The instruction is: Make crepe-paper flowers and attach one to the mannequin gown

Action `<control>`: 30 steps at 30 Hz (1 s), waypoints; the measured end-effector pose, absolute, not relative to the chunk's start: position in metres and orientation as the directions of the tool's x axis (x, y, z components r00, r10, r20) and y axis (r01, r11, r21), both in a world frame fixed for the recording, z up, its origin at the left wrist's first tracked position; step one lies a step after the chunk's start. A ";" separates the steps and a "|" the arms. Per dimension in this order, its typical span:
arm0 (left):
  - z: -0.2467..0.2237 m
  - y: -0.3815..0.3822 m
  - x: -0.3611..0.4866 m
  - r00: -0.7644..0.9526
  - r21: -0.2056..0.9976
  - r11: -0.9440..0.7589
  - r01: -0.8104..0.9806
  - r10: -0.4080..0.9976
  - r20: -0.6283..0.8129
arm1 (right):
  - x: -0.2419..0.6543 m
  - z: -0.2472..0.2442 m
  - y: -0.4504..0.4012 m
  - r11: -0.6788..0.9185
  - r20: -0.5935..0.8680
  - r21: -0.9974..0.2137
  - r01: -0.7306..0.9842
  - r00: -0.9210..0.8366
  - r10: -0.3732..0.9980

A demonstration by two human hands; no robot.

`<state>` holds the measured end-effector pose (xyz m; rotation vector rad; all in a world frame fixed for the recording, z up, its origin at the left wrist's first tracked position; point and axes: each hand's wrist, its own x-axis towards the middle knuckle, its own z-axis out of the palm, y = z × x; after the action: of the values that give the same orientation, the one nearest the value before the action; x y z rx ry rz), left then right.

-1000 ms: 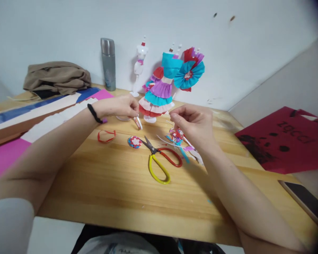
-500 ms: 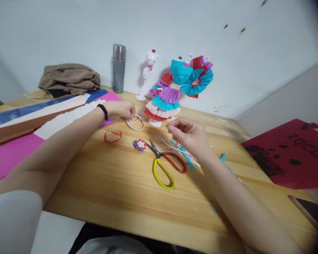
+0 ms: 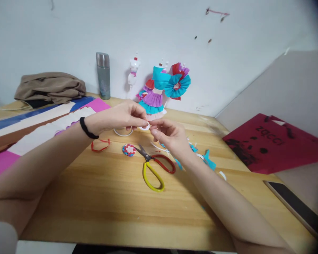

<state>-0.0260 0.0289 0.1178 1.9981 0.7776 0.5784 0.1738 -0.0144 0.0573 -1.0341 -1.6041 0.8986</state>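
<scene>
My left hand (image 3: 129, 114) and my right hand (image 3: 171, 135) meet above the middle of the table, fingertips nearly touching. Between them shows a small curl of white cord (image 3: 144, 127), pinched by the left fingers. The right thumb and forefinger are closed at its other side; what they grip is too small to be sure of. Beneath the left hand lies a white coil (image 3: 123, 135), partly covered. Closer to me are open scissors (image 3: 147, 157) with one yellow and one red handle. Their tips touch a round flower ornament (image 3: 128, 149). A red ribbon strip (image 3: 108, 143) lies left of it.
Behind the hands stand a mannequin in a ruffled paper dress (image 3: 154, 100), a bare white mannequin (image 3: 134, 72) and a flask (image 3: 103, 76). Coloured sheets (image 3: 50, 130) and brown cloth (image 3: 50, 86) lie left. Right are blue scraps (image 3: 209, 161), a red bag (image 3: 270, 148) and a phone (image 3: 291, 203).
My left hand has left the white coil and come right, to my right hand, with white cord between the fingertips. The view has turned slightly right.
</scene>
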 end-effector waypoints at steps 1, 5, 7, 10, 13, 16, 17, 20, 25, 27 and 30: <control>0.118 0.025 -0.023 0.701 0.863 -0.424 0.276 0.703 0.121 | 0.173 0.060 -0.017 0.365 0.341 -0.908 0.206 -0.141 0.929; 0.118 0.020 -0.019 0.704 0.885 -0.410 0.222 0.695 0.146 | 0.171 0.068 -0.024 0.360 0.344 -0.905 0.229 -0.107 0.933; 0.118 0.019 -0.019 0.687 0.898 -0.381 0.219 0.714 0.136 | 0.170 0.070 -0.026 0.359 0.346 -0.909 0.211 -0.098 0.933; 0.118 0.018 -0.019 0.670 0.905 -0.364 0.219 0.730 0.132 | 0.170 0.072 -0.027 0.364 0.355 -0.908 0.205 -0.084 0.931; 0.117 0.019 -0.020 0.672 0.905 -0.361 0.224 0.730 0.125 | 0.171 0.074 -0.027 0.384 0.379 -0.897 0.221 -0.065 0.923; 0.116 0.021 -0.019 0.662 0.881 -0.397 0.259 0.737 0.138 | 0.174 0.076 -0.029 0.420 0.418 -0.879 0.225 -0.058 0.907; 0.117 0.021 -0.018 0.653 0.861 -0.425 0.281 0.742 0.153 | 0.174 0.077 -0.030 0.432 0.430 -0.873 0.225 -0.061 0.901; 0.121 0.020 -0.017 0.601 0.796 -0.495 0.348 0.769 0.216 | 0.175 0.079 -0.032 0.464 0.459 -0.850 0.249 -0.081 0.885; 0.132 0.018 -0.024 0.591 0.767 -0.499 0.402 0.782 0.199 | 0.176 0.075 -0.032 0.489 0.480 -0.821 0.296 -0.106 0.871; 0.135 0.018 -0.029 0.625 0.766 -0.505 0.398 0.760 0.176 | 0.176 0.073 -0.031 0.495 0.484 -0.813 0.307 -0.115 0.867; 0.139 0.017 -0.035 0.601 0.799 -0.438 0.411 0.789 0.123 | 0.177 0.071 -0.029 0.468 0.462 -0.823 0.323 -0.101 0.881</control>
<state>-0.0349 0.0167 0.1390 2.0707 0.9462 0.6369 0.1768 -0.0294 0.0706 -1.0517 -1.6609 0.6612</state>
